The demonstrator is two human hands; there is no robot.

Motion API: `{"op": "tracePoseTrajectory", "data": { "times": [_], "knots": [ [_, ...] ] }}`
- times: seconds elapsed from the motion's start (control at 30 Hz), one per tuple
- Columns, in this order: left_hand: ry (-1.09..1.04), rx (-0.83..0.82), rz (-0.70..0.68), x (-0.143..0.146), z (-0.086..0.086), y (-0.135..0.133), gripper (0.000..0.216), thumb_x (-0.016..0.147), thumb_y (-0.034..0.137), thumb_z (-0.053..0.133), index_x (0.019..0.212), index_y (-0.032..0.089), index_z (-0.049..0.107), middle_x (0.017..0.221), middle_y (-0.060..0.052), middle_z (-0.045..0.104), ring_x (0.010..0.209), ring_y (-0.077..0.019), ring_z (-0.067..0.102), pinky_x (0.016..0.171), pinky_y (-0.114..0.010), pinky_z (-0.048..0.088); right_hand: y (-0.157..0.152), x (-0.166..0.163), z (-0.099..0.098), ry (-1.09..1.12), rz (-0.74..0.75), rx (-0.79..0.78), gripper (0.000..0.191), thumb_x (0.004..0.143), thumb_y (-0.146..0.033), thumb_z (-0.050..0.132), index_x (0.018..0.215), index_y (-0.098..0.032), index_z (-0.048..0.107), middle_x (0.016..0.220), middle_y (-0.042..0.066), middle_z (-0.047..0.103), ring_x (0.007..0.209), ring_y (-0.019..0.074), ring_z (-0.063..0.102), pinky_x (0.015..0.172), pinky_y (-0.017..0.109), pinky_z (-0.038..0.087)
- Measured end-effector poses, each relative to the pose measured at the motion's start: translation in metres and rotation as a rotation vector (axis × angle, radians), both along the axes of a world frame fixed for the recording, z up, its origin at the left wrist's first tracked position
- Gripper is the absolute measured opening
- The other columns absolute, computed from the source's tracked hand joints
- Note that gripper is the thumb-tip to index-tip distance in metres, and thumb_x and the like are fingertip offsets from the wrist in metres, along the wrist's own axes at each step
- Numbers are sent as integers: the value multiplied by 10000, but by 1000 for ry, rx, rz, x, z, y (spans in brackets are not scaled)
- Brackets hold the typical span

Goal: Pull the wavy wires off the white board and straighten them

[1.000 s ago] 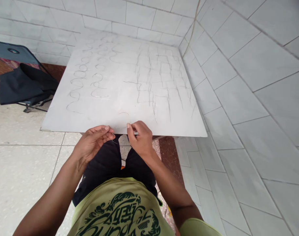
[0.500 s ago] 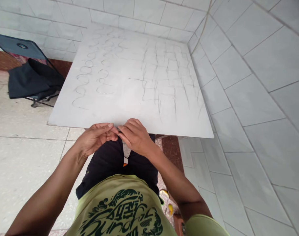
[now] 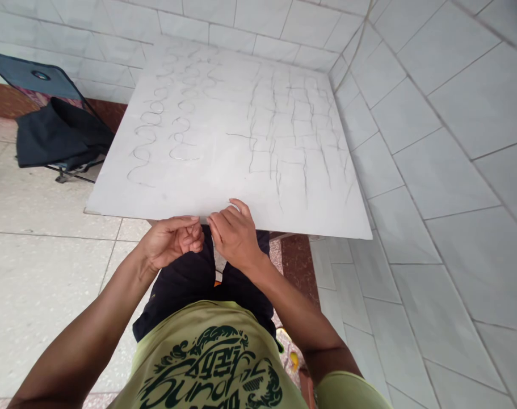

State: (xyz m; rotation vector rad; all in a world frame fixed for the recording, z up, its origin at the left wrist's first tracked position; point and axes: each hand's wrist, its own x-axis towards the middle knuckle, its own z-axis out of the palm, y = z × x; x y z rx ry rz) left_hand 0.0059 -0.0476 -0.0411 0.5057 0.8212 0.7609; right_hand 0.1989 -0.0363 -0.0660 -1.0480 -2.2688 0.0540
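Observation:
My left hand is at the near edge of the white board, its thumb and index finger pressed together and the other fingers curled. Just to its right, my right hand is pinched as well, with one finger raised over the board. The fingertips of both hands nearly meet. Whatever they may hold is too small to make out. Thin dark wavy lines run along the board's left part, and crossing lines form a rough grid on its right. Whether these are drawn or laid on, I cannot tell.
A folding chair with a dark cloth on it stands to the left of the board. Tiled walls rise behind and to the right. A cable runs down the corner. Pale speckled floor shows at left.
My fingertips have moved slightly apart, and one finger of my right hand has lifted. The dark bit seen between the fingertips earlier no longer shows. The view has shifted a little.

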Motion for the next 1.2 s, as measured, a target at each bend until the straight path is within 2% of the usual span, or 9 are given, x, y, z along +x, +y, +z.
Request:
{"op": "tracePoseTrajectory", "data": {
  "times": [0.17,0.47,0.6,0.73,0.83,0.97,1.2],
  "knots": [
    [-45,-15,-32,2,0,-1,293,840,311,752,601,171,656,492,9,400,518,-149,465,552,-305,417,-3,-3,-6,32,-25,21,253,1080,-217,450,894,-225,621,728,21,589,773,199,554,1131,436,431],
    [-58,-51,-74,3,-5,0,308,835,316,778,598,155,665,477,25,339,502,-143,462,505,-278,401,-4,-4,-9,106,-31,-25,259,1085,-222,431,914,-227,625,731,20,608,757,195,568,1104,427,452],
    [6,-13,-48,3,-9,0,258,866,362,760,723,148,749,474,9,450,503,-145,513,532,-271,438,0,0,-10,104,-39,-38,275,1091,-223,423,909,-228,629,740,19,627,757,190,572,1120,443,437],
    [39,86,-69,-2,-7,-4,468,967,551,627,917,126,816,604,-62,643,640,-187,644,685,-303,530,5,8,-8,125,-68,-2,251,1084,-229,457,922,-223,649,742,17,637,754,188,575,1167,482,395],
    [91,123,-81,-6,-7,-7,464,969,551,642,962,123,822,650,-81,688,685,-200,683,724,-312,547,8,12,-7,146,-80,-3,247,1079,-237,468,924,-227,660,733,12,633,748,188,572,1174,507,387],
    [173,167,-59,-7,-10,-11,325,916,457,763,907,136,818,600,-66,687,603,-175,669,656,-291,550,7,12,-8,163,-93,-2,247,1072,-235,478,914,-229,667,708,5,622,732,186,567,1171,511,390],
    [138,192,-37,-6,-7,-15,329,907,455,776,908,127,807,503,-40,644,470,-190,648,465,-277,531,5,8,-9,171,-136,18,229,1071,-216,489,914,-212,656,714,-1,642,711,167,576,1161,458,407]
  ]
}}
